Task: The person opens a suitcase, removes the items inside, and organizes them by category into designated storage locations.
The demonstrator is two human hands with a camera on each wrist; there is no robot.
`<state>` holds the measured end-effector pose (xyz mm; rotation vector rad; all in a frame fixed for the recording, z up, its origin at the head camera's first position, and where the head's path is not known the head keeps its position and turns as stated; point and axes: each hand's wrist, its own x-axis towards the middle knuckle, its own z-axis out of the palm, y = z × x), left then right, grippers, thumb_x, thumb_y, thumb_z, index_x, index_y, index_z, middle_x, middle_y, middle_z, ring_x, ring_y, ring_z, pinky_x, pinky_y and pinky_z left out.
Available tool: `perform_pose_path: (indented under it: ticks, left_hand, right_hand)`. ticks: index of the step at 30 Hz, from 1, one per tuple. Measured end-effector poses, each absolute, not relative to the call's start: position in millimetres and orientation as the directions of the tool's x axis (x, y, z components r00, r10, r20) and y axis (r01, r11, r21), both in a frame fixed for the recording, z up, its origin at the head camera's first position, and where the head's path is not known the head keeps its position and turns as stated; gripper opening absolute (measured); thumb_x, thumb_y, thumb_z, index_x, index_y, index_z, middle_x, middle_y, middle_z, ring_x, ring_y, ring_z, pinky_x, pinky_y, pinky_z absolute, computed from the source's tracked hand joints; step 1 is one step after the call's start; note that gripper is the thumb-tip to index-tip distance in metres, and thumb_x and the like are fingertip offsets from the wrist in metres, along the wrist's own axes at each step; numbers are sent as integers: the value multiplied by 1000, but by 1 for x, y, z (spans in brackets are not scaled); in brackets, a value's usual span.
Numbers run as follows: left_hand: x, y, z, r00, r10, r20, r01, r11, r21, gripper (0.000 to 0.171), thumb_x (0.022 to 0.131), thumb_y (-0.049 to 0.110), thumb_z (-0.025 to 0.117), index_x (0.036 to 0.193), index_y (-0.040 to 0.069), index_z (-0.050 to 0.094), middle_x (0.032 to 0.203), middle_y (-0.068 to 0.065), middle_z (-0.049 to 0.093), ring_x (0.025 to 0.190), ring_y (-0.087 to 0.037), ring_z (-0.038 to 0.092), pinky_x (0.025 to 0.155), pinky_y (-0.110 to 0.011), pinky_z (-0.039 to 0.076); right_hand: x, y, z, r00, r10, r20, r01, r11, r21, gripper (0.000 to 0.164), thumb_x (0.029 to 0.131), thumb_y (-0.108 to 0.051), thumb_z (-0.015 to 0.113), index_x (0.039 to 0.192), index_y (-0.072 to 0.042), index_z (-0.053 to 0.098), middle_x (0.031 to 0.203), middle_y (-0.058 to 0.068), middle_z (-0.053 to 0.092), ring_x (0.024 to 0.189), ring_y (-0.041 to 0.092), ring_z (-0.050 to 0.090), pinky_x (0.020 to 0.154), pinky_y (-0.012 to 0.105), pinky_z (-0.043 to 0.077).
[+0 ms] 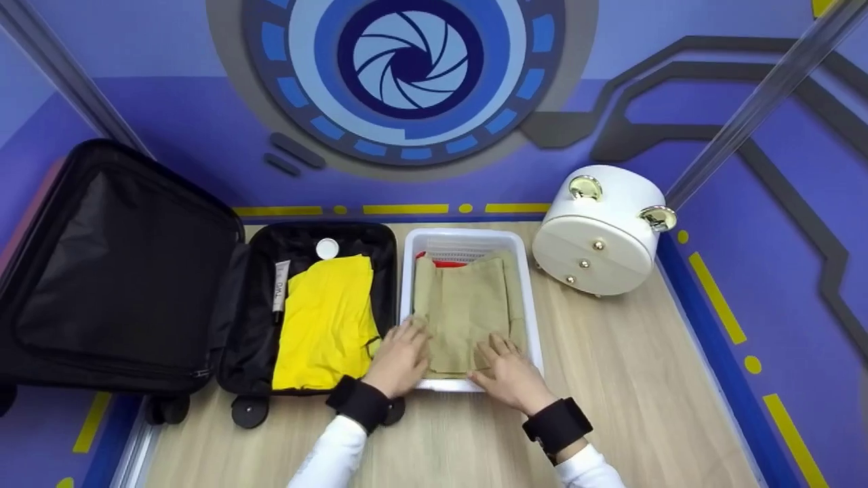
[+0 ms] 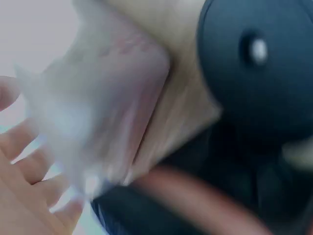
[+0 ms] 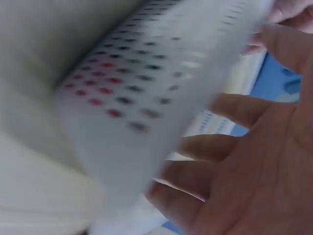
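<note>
A folded khaki garment (image 1: pixel 468 315) lies in a white plastic basket (image 1: pixel 530 318), a strip of red cloth (image 1: pixel 447 264) showing at its far end. My left hand (image 1: pixel 401 356) is at the basket's near left corner, its fingers spread over the rim toward the garment. At the near right side, my right hand (image 1: pixel 505 373) reaches over the front rim with fingers extended onto the khaki cloth. In the right wrist view, the fingers of the right hand (image 3: pixel 259 152) are spread beside the perforated basket wall (image 3: pixel 142 73). The left wrist view is blurred.
Left of the basket, an open black suitcase (image 1: pixel 234 356) holds a yellow garment (image 1: pixel 325 318), a tube (image 1: pixel 281 288) and a small white round item (image 1: pixel 327 249). Its lid (image 1: pixel 129 271) leans open leftward. A white round case (image 1: pixel 597 237) with gold knobs stands at the back right.
</note>
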<state>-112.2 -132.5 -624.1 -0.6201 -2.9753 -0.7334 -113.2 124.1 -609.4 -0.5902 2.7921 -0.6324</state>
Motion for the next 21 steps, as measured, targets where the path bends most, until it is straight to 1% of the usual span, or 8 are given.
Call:
perform_pose_path:
  ticks: [2,3,6,8,11,15,18,21]
  left_hand:
    - [-117,-153,-616,-936,320,147,348,776,526,43,95,13,67,134,-5,63,148,-25,54,142,-47,44,115,-63,36]
    - [-119,-163,-612,-950,281,137,308,762,569,45,96,12,67,137,-5,60,150,-25,53,141,-47,46,115,-62,37]
    - [-127,-197,-603,-988,154,21,127,727,675,54,100,17,64,148,-4,50,157,-25,45,143,-45,44,118,-58,35]
    - [-133,-219,-599,-992,76,-99,-14,720,694,59,102,20,61,153,-3,42,161,-26,37,145,-45,41,119,-57,34]
    - [-142,-250,-597,-971,2,-238,-157,745,648,66,103,24,58,157,-6,33,162,-31,31,147,-48,36,120,-57,31]
    - [-151,-284,-595,-942,-48,-332,-238,794,559,68,102,24,55,155,-12,31,159,-37,31,146,-50,35,120,-56,31]
    - [-156,-303,-596,-913,-77,-401,-293,808,512,68,103,25,52,155,-13,29,159,-37,29,147,-50,33,120,-55,31]
    - [-160,-317,-599,-881,-107,-461,-350,804,481,71,103,26,49,157,-14,24,160,-37,27,148,-49,31,120,-55,31]
  right_hand:
    - [-118,116,-601,-909,-412,-63,-326,797,-508,67,99,-38,69,151,0,51,155,31,43,139,52,46,112,64,38]
    - [-121,110,-598,-914,-405,-30,-326,776,-540,67,99,-35,69,153,-2,49,156,28,44,140,49,46,113,63,39]
    - [-128,91,-588,-919,-391,56,-339,706,-622,67,99,-30,68,156,-4,45,158,21,46,141,43,48,114,58,40]
    - [-132,75,-582,-908,-407,97,-364,655,-662,66,100,-28,67,157,-4,43,158,19,46,142,41,48,115,56,39]
    - [-139,47,-575,-891,-443,104,-372,578,-727,67,100,-28,66,158,-4,41,159,19,44,144,40,44,118,55,35]
    - [-149,8,-569,-879,-477,2,-293,537,-791,70,101,-34,64,161,-10,37,163,16,39,148,36,40,121,53,32]
    - [-157,-23,-571,-867,-492,-81,-217,519,-827,72,100,-35,64,162,-10,36,163,16,39,146,35,44,119,51,36]
    - [-165,-54,-580,-863,-487,-134,-146,495,-856,74,99,-33,65,160,-4,36,161,20,42,140,38,50,115,49,41]
